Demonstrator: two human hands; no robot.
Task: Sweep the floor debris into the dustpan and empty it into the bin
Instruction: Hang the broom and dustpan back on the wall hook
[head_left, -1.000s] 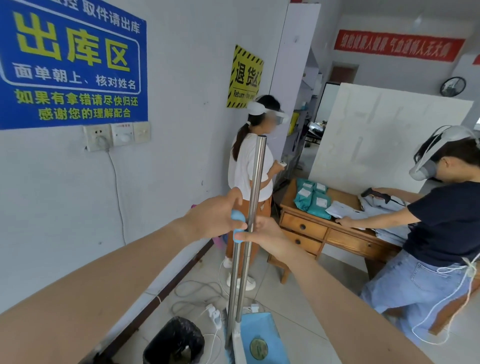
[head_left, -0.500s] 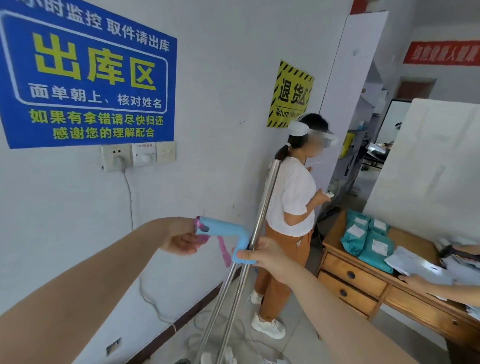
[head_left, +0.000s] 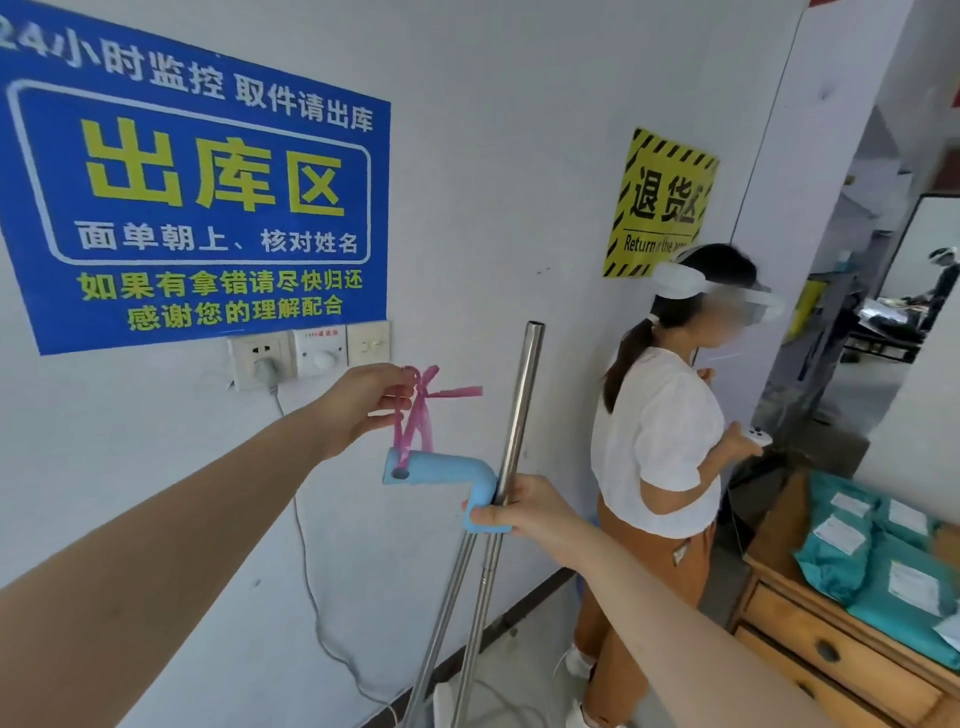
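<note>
Two steel poles (head_left: 511, 447) of the broom and dustpan rise in front of me, close to the white wall. A light blue bent handle (head_left: 441, 475) tops one pole. My right hand (head_left: 524, 512) grips both poles together at the blue handle's base. My left hand (head_left: 371, 400) pinches the pink ribbon loop (head_left: 415, 415) tied through the handle's end, holding it up just below the wall sockets. The dustpan, the broom head and the bin are out of view below the frame.
A person in a white shirt (head_left: 657, 431) stands close behind the poles, by the wall. A wooden desk (head_left: 831, 639) with teal parcels (head_left: 883, 561) is at the lower right. Sockets (head_left: 309, 356) with a plugged cable sit under a blue sign (head_left: 197, 208).
My view has tilted up from the floor to the wall. My left hand moved from the poles to the pink ribbon and lifted it toward the sockets. My right hand kept its grip.
</note>
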